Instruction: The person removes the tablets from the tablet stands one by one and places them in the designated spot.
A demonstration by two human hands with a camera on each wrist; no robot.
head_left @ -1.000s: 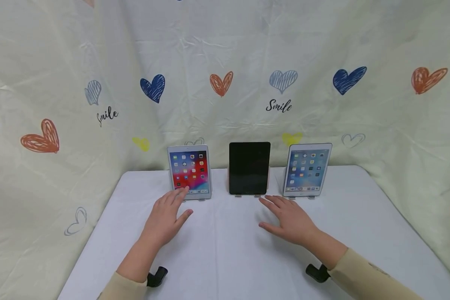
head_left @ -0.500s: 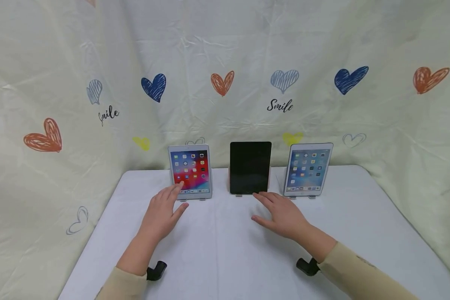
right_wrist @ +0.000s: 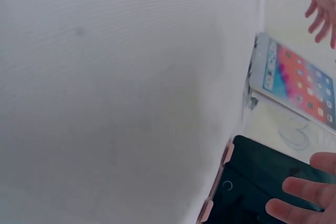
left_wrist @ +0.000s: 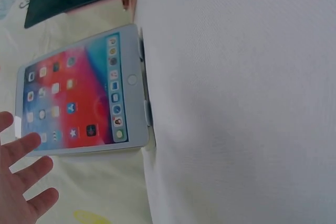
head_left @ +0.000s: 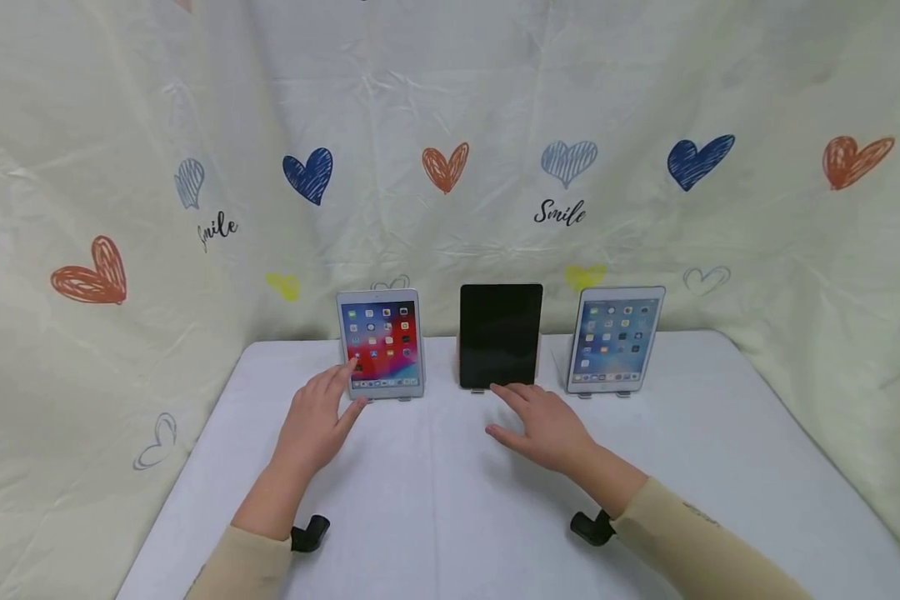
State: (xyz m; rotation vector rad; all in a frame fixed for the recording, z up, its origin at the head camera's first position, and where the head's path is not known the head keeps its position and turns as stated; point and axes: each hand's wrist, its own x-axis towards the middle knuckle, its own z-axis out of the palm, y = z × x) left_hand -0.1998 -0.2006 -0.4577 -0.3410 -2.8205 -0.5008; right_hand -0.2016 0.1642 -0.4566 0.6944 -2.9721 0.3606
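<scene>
Three tablets stand on small stands along the back of the table. My left hand (head_left: 311,425), fingers spread and holding nothing, hovers in front of the left tablet (head_left: 390,342), which has a white frame and a lit red and blue home screen. In the left wrist view, the fingers (left_wrist: 39,174) show beside that tablet's lower corner. My right hand (head_left: 543,429), palm down and relaxed, is before the dark-screened black tablet (head_left: 499,336) in the middle. Its fingertips overlap that tablet's bottom edge. To the right leans a white tablet (head_left: 617,340) with a lit blue home screen.
A white cloth covers the table (head_left: 435,500). Behind it hangs a pale curtain (head_left: 495,92) printed with hearts and "Smile". The black tablet rests in a pink stand (right_wrist: 227,153). A black wrist attachment (head_left: 311,533) juts out below the left wrist, another (head_left: 592,528) below the right.
Both hands have drifted left. The right hand has moved from near the right tablet to in front of the black one. The tablets have not moved.
</scene>
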